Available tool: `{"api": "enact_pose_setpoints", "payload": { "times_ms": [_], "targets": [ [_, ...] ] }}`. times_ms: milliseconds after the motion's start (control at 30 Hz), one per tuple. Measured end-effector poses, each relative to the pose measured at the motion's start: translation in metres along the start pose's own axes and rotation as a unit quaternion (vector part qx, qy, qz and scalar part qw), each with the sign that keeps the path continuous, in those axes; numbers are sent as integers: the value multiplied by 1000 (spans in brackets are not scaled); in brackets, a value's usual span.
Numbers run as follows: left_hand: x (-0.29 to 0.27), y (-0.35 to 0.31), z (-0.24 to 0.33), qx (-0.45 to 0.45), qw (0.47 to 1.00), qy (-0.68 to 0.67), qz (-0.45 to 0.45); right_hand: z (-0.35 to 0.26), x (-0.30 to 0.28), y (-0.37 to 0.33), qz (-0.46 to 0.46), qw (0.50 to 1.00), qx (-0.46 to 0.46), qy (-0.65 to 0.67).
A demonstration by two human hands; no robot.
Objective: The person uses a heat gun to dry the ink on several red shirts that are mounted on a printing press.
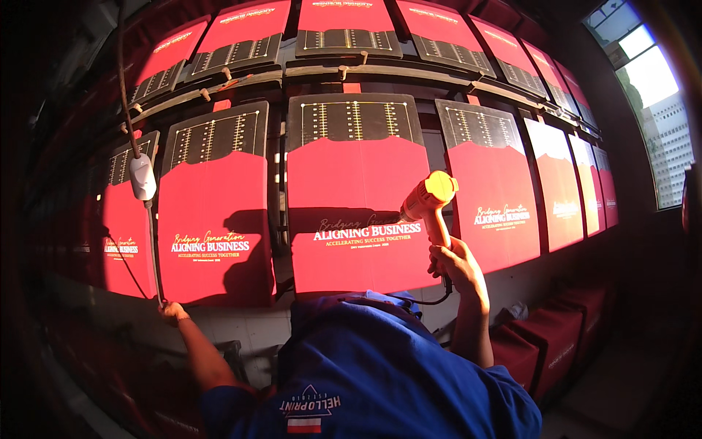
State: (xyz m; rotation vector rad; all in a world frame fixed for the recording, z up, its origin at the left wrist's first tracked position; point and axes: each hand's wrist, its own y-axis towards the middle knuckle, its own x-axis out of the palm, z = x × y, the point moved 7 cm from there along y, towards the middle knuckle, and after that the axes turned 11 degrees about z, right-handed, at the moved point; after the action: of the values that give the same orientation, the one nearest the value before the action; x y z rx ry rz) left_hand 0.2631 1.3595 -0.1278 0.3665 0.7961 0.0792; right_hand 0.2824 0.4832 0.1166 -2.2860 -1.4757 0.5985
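My right hand [461,269] is wrapped round the handle of an orange heat gun [431,196]. Its nozzle points left, over the printed lettering of a red shirt [358,175] stretched on a black board in front of me. At the lower left my left hand [174,311] is closed round a dark power cord [153,249]. This cord hangs from above, with a white plug connector [142,178] along it. A second black cord [439,298] leads from the heat gun's handle towards my body.
More red shirts [212,212] on black printing boards [355,117] stand in two rows, near and far. Between the rows runs a long rail [314,71] with pegs. Red fabric [537,351] hangs at the lower right. A bright window [651,95] is at the right.
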Motion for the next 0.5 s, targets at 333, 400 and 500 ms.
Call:
{"api": "enact_pose_setpoints", "payload": {
  "times_ms": [333, 400, 500],
  "targets": [
    [0, -96, 7, -68, 987, 115, -85, -9, -1, 5, -31, 999, 17, -3],
    [28, -86, -16, -110, 991, 14, -69, -4, -3, 4, -16, 1000, -6, -18],
    [56, -102, -24, -160, 982, -77, -56, -5, -9, -1, -38, 999, 14, -4]
  ]
}}
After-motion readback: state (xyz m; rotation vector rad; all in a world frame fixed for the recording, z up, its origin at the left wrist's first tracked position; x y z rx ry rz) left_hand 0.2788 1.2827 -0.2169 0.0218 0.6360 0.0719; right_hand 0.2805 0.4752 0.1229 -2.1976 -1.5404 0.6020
